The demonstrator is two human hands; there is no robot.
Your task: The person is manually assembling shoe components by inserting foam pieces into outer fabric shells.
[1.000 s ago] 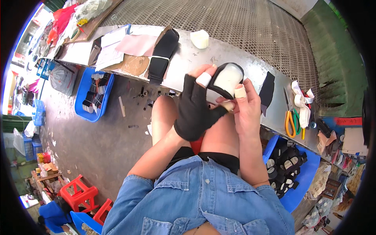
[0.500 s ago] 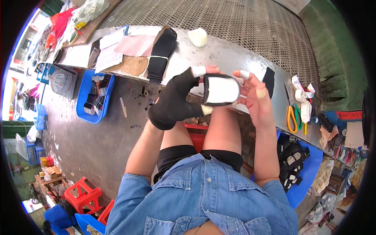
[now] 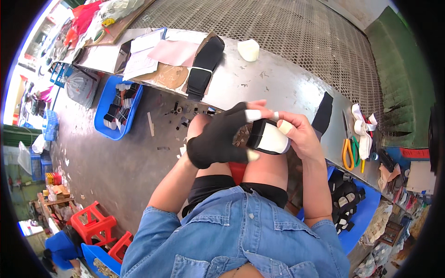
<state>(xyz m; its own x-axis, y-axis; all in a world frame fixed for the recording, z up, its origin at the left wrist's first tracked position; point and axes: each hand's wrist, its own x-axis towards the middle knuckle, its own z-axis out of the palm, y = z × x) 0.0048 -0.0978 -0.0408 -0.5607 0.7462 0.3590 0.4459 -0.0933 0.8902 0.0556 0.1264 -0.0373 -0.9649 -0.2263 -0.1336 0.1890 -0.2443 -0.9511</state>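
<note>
Above my thighs, my right hand (image 3: 302, 135) is closed on a small curved piece with a white face and black edging (image 3: 274, 139); its exact kind I cannot make out. The thumb lies over the white face near the upper right edge, and pale tape wraps the fingertips. My left hand (image 3: 217, 136), in a black fingerless glove with taped fingertips, is beside the piece's black left end. Its thumb and fingers are spread apart, the fingers reaching over the top close to my right fingertips. Whether they touch the piece is unclear.
A metal bench (image 3: 273, 78) runs across in front, bearing strapped black pieces (image 3: 200, 81), a cream cup-like piece (image 3: 248, 49), a black strip (image 3: 323, 113) and orange-handled scissors (image 3: 347, 154). Blue bins (image 3: 99, 111) (image 3: 366, 204) with pieces stand left and right; a red stool (image 3: 95, 224) is lower left.
The piece has moved lower and tilted, its right end dropping. My right hand has come from spread fingers to a grip on it, while my left fingers have loosened from its left end.
</note>
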